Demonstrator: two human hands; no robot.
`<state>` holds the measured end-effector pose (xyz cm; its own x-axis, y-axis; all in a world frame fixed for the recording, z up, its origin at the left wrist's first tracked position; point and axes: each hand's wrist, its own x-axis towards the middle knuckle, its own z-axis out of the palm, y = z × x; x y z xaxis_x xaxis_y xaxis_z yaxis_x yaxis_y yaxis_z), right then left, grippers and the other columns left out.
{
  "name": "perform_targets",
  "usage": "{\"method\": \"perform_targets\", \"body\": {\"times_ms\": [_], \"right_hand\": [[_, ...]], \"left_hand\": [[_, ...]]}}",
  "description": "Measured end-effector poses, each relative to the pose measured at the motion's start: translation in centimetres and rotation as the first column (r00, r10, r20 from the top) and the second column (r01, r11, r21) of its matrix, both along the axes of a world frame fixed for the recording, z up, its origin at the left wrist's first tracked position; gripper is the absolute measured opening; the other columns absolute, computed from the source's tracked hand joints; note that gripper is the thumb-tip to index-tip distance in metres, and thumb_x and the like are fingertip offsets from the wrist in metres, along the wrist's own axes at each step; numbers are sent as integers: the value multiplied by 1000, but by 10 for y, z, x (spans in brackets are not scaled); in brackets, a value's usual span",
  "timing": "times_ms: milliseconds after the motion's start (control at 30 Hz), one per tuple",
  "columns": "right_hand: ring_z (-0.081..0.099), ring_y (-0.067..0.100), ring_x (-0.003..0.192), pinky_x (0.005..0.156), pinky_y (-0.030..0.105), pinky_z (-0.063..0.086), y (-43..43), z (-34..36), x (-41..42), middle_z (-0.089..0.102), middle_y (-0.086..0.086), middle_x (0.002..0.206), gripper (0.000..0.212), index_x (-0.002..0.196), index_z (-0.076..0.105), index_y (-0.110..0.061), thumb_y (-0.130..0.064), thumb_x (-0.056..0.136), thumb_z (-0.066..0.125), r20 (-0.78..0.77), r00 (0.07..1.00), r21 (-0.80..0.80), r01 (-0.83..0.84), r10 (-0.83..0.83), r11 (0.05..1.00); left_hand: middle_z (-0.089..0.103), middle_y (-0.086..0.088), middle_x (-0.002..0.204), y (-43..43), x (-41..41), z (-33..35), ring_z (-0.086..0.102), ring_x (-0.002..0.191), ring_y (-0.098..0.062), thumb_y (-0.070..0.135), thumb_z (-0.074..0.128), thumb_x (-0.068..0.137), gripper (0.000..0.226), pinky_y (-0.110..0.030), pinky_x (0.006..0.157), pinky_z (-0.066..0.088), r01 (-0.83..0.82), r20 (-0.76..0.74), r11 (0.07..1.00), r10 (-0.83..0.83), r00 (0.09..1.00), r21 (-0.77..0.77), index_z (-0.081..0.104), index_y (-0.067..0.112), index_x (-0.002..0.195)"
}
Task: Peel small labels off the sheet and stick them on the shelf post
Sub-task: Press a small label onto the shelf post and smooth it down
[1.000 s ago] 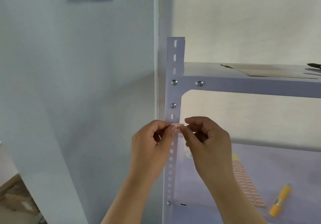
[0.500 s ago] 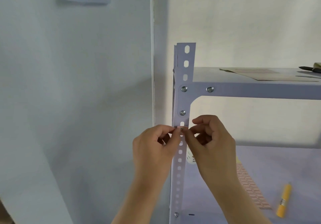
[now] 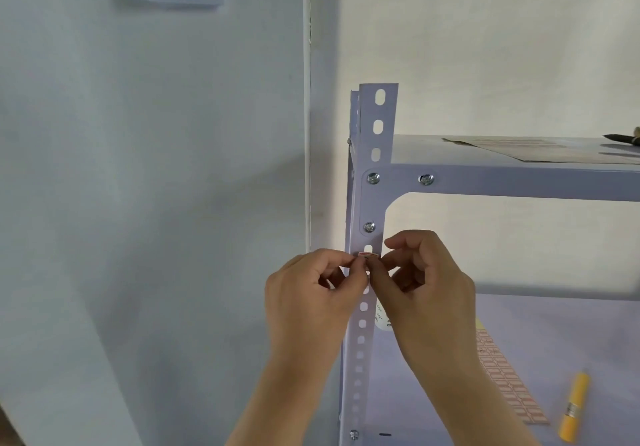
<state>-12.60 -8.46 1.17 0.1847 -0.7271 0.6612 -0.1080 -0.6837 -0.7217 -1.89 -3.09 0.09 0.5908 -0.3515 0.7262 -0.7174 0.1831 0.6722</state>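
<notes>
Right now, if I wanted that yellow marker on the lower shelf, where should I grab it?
Probably pinch the yellow marker across its middle, coming from above. It lies flat on the lower shelf, lengthwise toward you, clear of the label sheet beside it.

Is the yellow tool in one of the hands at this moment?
No. The yellow tool lies on the lower shelf beside the label sheet, while both hands are at the shelf post.

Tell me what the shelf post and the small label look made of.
Shelf post: likely painted steel angle, smooth pale finish, punched slots, bright screws. Small label: apparently thin paper sticker, white with red border; finish too small to judge.
</notes>
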Motion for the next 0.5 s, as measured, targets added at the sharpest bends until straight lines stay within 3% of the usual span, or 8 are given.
{"method": "perform_targets", "body": {"times_ms": [333, 500], "right_hand": [[62, 10, 61, 53, 9, 43, -2, 0, 0, 67, -19, 84, 27, 89, 56, -31, -16, 81, 77, 8, 1000, 0, -22, 22, 1000], [62, 9, 61, 55, 10, 45, -6, -1, 1, 68, -9, 73, 23, 92, 62, -26, -13, 81, 77, 48, 997, 25, -60, 59, 998]], "left_hand": [[66, 15, 55, 0, -1, 1, 58, 51, -7, 32, 77, 72, 10, -23, 49, 49, -44, 57, 999, 44, 997, -7, 77, 23, 69], [64, 10, 54, 1, 2, 1, 58, 49, -11, 38, 73, 77, 17, -30, 45, 49, -102, 198, 995, 99, 975, 5, 73, 23, 69]]}}
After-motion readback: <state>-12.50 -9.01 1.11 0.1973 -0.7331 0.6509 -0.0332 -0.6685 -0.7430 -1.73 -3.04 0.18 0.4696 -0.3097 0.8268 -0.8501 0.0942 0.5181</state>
